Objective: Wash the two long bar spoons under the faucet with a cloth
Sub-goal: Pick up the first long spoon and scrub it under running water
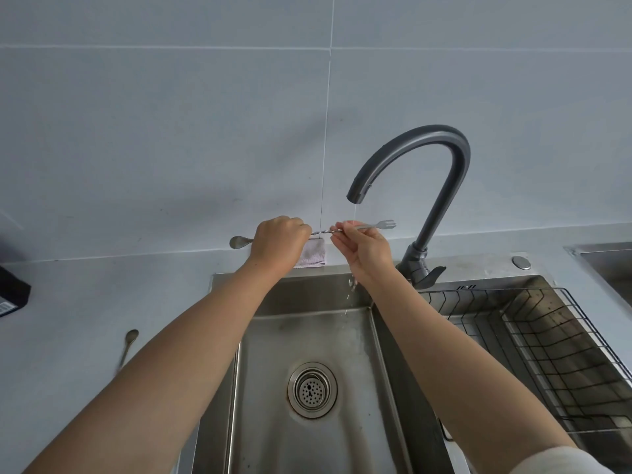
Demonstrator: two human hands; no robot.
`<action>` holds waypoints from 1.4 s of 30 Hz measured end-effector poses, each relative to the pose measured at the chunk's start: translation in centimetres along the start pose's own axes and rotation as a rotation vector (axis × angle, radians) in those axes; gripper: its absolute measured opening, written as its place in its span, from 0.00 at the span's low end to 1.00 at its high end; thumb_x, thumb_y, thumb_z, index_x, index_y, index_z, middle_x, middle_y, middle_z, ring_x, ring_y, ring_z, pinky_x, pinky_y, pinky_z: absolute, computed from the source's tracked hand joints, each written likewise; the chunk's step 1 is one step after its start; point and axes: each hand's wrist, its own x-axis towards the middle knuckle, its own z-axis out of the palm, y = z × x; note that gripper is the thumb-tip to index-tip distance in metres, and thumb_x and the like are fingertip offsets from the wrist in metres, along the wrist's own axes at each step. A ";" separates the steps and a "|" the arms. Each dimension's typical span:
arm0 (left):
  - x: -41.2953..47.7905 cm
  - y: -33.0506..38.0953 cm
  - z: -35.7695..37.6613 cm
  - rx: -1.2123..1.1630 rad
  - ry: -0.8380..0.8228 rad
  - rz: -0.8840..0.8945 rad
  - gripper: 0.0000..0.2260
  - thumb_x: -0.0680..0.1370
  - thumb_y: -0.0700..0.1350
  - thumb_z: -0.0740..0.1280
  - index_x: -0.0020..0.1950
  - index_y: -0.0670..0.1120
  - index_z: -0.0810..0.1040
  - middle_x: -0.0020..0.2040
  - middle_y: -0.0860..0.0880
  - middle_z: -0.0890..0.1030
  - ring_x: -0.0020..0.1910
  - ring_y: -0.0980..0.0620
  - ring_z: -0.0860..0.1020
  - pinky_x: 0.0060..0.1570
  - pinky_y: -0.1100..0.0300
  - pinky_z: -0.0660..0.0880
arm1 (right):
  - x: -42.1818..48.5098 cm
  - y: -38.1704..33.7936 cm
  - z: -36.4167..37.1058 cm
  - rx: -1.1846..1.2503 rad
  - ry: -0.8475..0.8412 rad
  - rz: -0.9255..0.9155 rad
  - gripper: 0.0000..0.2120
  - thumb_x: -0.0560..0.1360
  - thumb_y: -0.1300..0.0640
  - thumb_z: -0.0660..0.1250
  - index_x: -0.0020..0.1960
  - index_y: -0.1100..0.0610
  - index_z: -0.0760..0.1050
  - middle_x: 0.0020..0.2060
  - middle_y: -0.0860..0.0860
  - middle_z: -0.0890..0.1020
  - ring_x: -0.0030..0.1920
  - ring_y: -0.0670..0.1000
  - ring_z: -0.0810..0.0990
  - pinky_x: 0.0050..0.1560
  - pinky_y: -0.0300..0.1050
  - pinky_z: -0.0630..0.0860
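**Meanwhile, one spoon under a thin stream, the other waiting on the bench**

Right now the risks come mostly from the grip. The bar spoon (321, 230) is held level, well above the sink (307, 336), and only the right fingertips steady its fork end beneath the faucet (410, 165). A wet, twisted stem could probably roll or slip out of that light pinch and drop into the basin near the drain (312, 390). Water runs in a thin thread and strikes the right hand's fingers, so it may splash off them rather than rinse the stem. The cloth (313, 254) sits in or under the left hand, hanging from its lower edge; whether it wraps the stem cannot be told, and if it hangs loose it may wipe nothing.

Left hand (278, 242): closed in a fist around the stem near the bowl end, the bowl poking out to its left, the forearm reaching up from the lower left.

Right hand (364, 246): fingers pinched shut on the stem just short of the fork tines, wrist bent down, forearm coming in from the lower right. Both hands are apart along the stem, with a short bare stretch between them.

A second spoon (129, 345) lies on the bench (102, 295) left of the sink, partly hidden by the left arm and apparently still to be washed. A wire rack (547, 336) sits in the sink's right side.
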 end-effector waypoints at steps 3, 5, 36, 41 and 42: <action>0.0 0.1 0.0 -0.007 -0.004 -0.010 0.19 0.36 0.30 0.74 0.16 0.43 0.68 0.23 0.52 0.54 0.22 0.51 0.54 0.39 0.75 0.41 | -0.1 -0.1 0.0 -0.005 0.008 0.042 0.10 0.79 0.61 0.59 0.41 0.63 0.73 0.27 0.53 0.83 0.30 0.49 0.84 0.34 0.39 0.82; 0.0 0.0 0.0 -0.018 -0.016 -0.028 0.18 0.38 0.29 0.73 0.17 0.43 0.69 0.23 0.51 0.54 0.21 0.51 0.54 0.38 0.75 0.41 | -0.3 -0.4 0.1 -0.001 0.018 0.049 0.14 0.81 0.58 0.55 0.41 0.63 0.72 0.26 0.54 0.83 0.30 0.51 0.84 0.35 0.40 0.82; 5.1 -0.2 -0.5 -0.104 0.075 0.119 0.09 0.55 0.28 0.77 0.30 0.39 0.84 0.28 0.44 0.83 0.32 0.44 0.82 0.34 0.59 0.79 | 0.9 -2.6 -1.3 -1.133 -0.295 -0.185 0.06 0.79 0.65 0.57 0.50 0.60 0.73 0.32 0.51 0.79 0.24 0.40 0.77 0.33 0.31 0.75; 5.3 1.3 -0.4 -0.151 0.178 0.063 0.10 0.59 0.31 0.78 0.37 0.36 0.84 0.41 0.39 0.85 0.44 0.41 0.83 0.42 0.53 0.81 | 1.4 -2.4 -0.7 -0.952 -0.285 -0.112 0.11 0.77 0.69 0.59 0.39 0.58 0.70 0.33 0.55 0.79 0.26 0.43 0.80 0.38 0.39 0.79; 5.0 1.6 -0.3 -0.181 0.213 0.048 0.10 0.59 0.31 0.77 0.39 0.37 0.84 0.41 0.40 0.85 0.46 0.42 0.81 0.42 0.54 0.80 | 1.4 -2.4 -0.7 -0.914 -0.275 -0.123 0.11 0.77 0.69 0.59 0.39 0.59 0.69 0.32 0.55 0.78 0.26 0.43 0.81 0.38 0.40 0.80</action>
